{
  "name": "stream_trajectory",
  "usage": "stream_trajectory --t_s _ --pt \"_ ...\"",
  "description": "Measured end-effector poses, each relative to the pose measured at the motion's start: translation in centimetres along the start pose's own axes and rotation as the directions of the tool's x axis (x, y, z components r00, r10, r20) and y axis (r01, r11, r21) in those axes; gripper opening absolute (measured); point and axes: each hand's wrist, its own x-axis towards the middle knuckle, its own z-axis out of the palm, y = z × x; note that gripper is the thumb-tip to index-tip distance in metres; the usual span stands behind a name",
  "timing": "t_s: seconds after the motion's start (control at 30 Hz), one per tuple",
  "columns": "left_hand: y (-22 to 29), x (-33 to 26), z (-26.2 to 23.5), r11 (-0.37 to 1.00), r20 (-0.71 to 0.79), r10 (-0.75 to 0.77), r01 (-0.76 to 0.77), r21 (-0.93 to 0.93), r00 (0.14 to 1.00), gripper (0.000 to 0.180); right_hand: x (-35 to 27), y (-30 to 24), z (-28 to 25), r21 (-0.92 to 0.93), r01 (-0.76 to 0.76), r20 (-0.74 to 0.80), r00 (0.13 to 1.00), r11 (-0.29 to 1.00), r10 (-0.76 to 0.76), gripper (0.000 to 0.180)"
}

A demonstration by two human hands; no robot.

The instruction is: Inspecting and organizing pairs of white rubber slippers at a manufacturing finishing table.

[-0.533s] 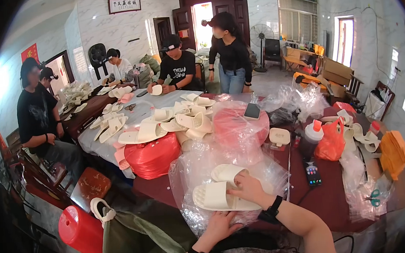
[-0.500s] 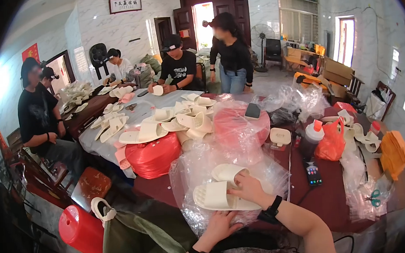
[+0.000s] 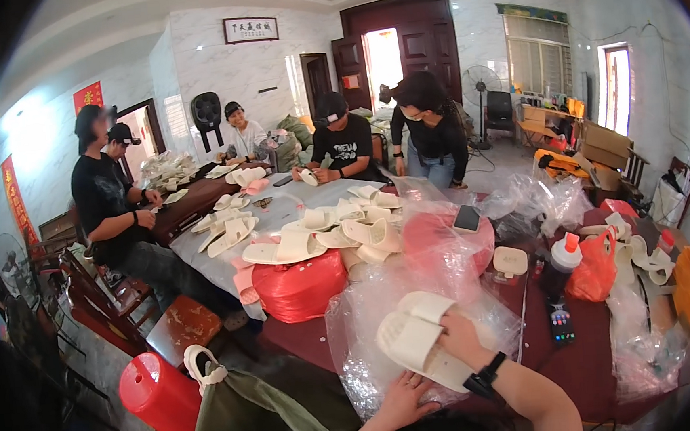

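A pair of cream slippers [image 3: 410, 342] lies side by side, toes to the upper left, on clear plastic bags [image 3: 358, 376] in front of me. My right hand [image 3: 462, 342] has its fingers curled at the strap of the slippers; its fingertips are partly hidden there. Beside their near edge is my left hand [image 3: 404, 403], fingers stretched out, palm down and holding nothing. Farther off, a pile of cream slippers [image 3: 283, 247] rests partly on a red plastic-wrapped bundle [image 3: 300, 285].
A phone [image 3: 466, 218] lies on a pink bundle [image 3: 436, 241]. At right are a bottle [image 3: 563, 257], a red bag [image 3: 592, 269] and another phone [image 3: 562, 324]. A red bucket [image 3: 161, 396] and green sack [image 3: 272, 416] stand at left. Several people work around the table.
The two slippers have come closer together and turned, toes tipping up to the left. My hands stay by them. The view has shifted, and the standing person across the table bends lower.
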Motion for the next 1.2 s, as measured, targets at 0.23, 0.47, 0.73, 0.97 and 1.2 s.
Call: stream_trajectory --t_s 0.23,0.47,0.73,0.97,1.2 --pt "0.3 0.3 -0.3 0.999 0.047 -0.039 0.038 0.016 0.998 0.073 -5.3 1.6 -4.7 -0.084 -0.102 -0.36 0.931 0.991 0.065 0.051" --pt "-0.1 0.2 -1.4 0.999 0.111 0.022 -0.025 0.026 0.994 0.07 -8.6 1.9 -3.1 -0.257 -0.274 -0.064 0.962 0.927 0.267 0.048" --pt "-1.3 3.5 -9.8 0.994 0.377 0.08 -0.044 -0.102 0.923 0.071 -6.6 5.4 -3.8 -0.464 -0.023 -0.122 0.992 0.886 -0.038 0.037" --pt "-8.3 16.0 -12.4 0.956 0.009 -0.263 0.259 0.141 0.965 0.097 -5.3 6.4 -4.7 -0.229 -0.048 -0.199 0.98 0.972 0.001 0.031" --pt "-20.5 23.2 -8.1 0.764 -0.191 -0.606 0.498 -0.41 0.772 0.114 -10.5 0.8 -7.8 0.31 -0.001 -0.485 0.86 0.951 0.159 0.015"
